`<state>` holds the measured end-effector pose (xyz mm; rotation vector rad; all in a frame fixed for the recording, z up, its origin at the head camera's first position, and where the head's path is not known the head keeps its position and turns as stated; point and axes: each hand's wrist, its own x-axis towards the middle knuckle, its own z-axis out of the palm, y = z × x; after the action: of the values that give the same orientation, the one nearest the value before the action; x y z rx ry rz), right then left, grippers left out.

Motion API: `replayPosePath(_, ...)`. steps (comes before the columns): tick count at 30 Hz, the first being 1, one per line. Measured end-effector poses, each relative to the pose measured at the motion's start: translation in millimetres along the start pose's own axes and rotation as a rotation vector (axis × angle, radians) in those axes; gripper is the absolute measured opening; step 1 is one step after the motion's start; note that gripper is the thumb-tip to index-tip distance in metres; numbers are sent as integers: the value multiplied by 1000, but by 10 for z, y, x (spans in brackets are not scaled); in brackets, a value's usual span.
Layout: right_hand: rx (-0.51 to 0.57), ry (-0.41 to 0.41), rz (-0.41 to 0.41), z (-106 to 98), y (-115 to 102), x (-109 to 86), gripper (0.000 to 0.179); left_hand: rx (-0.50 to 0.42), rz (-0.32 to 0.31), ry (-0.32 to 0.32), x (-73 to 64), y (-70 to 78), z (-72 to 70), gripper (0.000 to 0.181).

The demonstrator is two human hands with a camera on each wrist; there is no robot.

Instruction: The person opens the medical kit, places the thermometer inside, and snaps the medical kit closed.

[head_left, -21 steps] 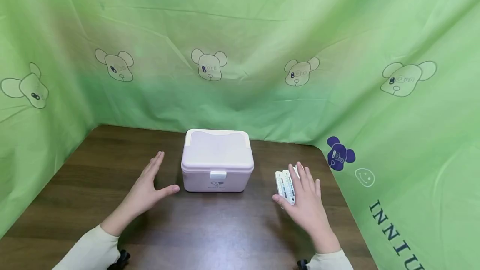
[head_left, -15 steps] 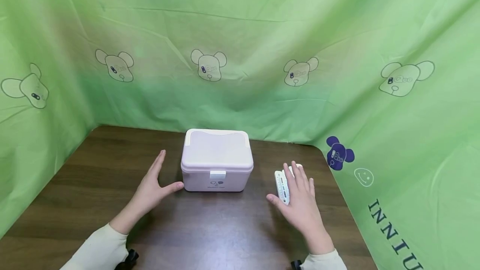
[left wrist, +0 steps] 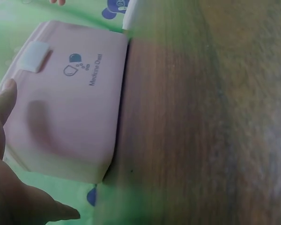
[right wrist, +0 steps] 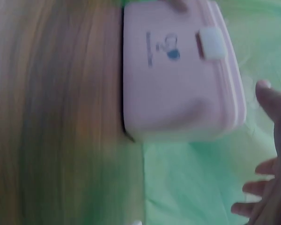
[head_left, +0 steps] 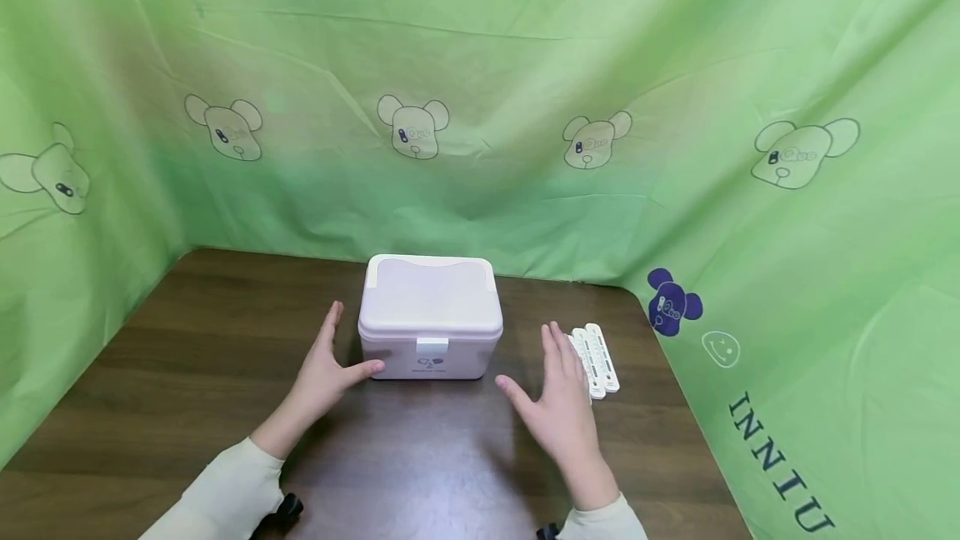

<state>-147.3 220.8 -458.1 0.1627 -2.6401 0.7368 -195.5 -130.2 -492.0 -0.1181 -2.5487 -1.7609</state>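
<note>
A pale pinkish-lilac medicine chest (head_left: 431,357), its name legible on the front in the left wrist view, stands upright on the dark wood-grain table (head_left: 225,340), toward the far edge and between the person's two hands. Its lid (head_left: 431,298) sits down on the body, and a white latch (head_left: 432,347) lies at the middle of the front. The left hand (head_left: 318,377) is at the chest's left, fingers straight, thumb spread well apart from them and holding nothing; in the head view the thumb tip overlaps the front left corner, though whether it touches cannot be told. The right hand (head_left: 558,407) is at the other side, a visible gap from the chest, its fingers extended and its thumb held away from them toward the chest, gripping nothing. Just beyond that hand's outer side, several slim white strips (head_left: 597,361) with small bluish marks lie side by side on the table, partly hidden by the hand. Both arms wear cream sleeves (head_left: 232,486). Behind the table hangs a green curtain (head_left: 480,23) printed with outlined bear heads (head_left: 414,132), a dark purple bear head (head_left: 673,307), a winking smiley (head_left: 722,349) and large dark lettering (head_left: 780,465) at the right.
</note>
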Motion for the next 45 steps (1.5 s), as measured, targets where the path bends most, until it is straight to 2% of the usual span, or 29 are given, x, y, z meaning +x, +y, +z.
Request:
replayPosePath(4,70,49,66,116,-190,-33,102,-5,-29,-3,26,-22,30,128)
replayPosePath(10,163,136,145,295,-484,-95,94,-20,-19,22,44,-15,79,125)
replayPosePath(15,246,217,133,434,-714,-128,92,-21,5,46,66,28,141,119)
replayPosePath(22,297,253,148,611,-964,-124,86,-33,41,94,99,68,223,109)
replayPosePath(32,268,249,203,801,-1157,-38,58,-104,79,141,115,52,306,98)
replayPosePath(38,257,289,254,901,-1222,1,59,-93,61,134,118,65,283,94)
replayPosePath(45,346,374,359,1052,-1320,87,62,-89,55,183,106,49,271,87)
